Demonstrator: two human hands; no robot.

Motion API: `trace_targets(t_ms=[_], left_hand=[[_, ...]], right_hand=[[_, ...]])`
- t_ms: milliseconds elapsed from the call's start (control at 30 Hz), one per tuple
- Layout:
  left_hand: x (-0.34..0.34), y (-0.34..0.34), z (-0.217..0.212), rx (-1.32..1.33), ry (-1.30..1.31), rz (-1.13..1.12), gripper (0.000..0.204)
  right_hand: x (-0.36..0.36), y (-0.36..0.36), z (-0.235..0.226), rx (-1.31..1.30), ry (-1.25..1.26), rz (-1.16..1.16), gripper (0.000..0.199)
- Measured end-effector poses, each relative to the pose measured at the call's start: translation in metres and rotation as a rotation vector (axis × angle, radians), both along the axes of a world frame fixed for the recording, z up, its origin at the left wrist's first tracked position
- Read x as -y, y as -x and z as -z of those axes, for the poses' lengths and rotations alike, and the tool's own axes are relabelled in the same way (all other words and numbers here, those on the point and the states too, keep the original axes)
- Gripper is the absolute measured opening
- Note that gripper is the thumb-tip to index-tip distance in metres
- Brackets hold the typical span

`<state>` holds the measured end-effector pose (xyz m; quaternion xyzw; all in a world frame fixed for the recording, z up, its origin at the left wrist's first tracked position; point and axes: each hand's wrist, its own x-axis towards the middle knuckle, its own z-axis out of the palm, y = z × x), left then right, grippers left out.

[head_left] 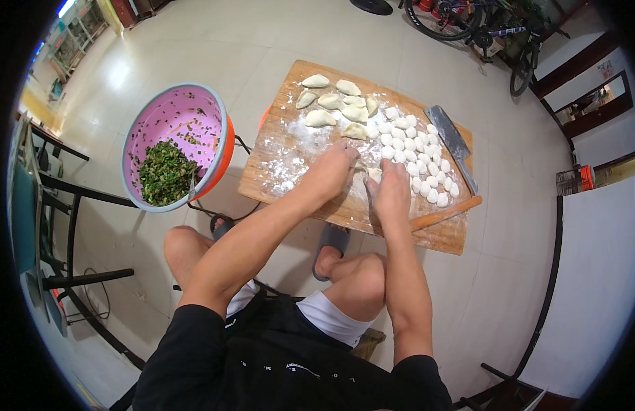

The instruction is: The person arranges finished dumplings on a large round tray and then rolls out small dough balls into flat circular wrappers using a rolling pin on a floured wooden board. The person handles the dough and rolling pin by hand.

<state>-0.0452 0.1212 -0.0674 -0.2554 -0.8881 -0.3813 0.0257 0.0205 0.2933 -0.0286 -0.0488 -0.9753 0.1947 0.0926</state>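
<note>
My left hand [336,166] is low over the near middle of a floured wooden board [273,161], its fingers curled together. Close beside it, my right hand [391,190] also has its fingers bent inward. A pale piece of dough [360,166] shows between the two hands, partly hidden by the fingers. Beyond them lie several folded dumplings [355,112], one of them [356,131] just past my left hand. Many small white dough lumps [416,147] cover the board to the right. A wooden rolling pin [446,214] rests near my right wrist.
A cleaver [452,148] lies along the board's right side. On the left, a pink-lined basin [187,103] holds chopped green filling [165,172]. Dark-framed chairs [71,226] stand at far left; a bicycle [468,31] is at the back right.
</note>
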Motion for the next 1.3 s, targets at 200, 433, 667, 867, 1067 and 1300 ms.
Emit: trace_targets(t_ms=[200,433,667,867,1067,1300], left_hand=[[0.016,-0.001,-0.017,0.578,-0.444,-0.039,0.033],[0.041,-0.005,-0.027,0.957,-0.825,-0.003,0.018],[0.053,-0.019,-0.058,1.086,-1.103,0.042,0.018],[0.113,-0.037,-0.095,0.937,-1.017,0.029,0.038],[0.241,-0.092,-0.169,0.626,-0.830,-0.130,0.032],[0.402,-0.191,-0.275,0.367,-0.754,-0.382,0.038]], right_hand=[[-0.003,-0.002,0.011,-0.017,0.049,-0.052,0.036],[-0.008,0.012,0.016,0.163,1.082,0.199,0.026],[0.017,0.020,-0.002,0.405,1.938,0.157,0.024],[0.085,0.030,-0.042,0.380,1.818,-0.133,0.020],[0.210,0.032,-0.118,0.576,1.633,-0.494,0.026],[0.401,0.006,-0.223,0.783,1.460,-1.028,0.034]])
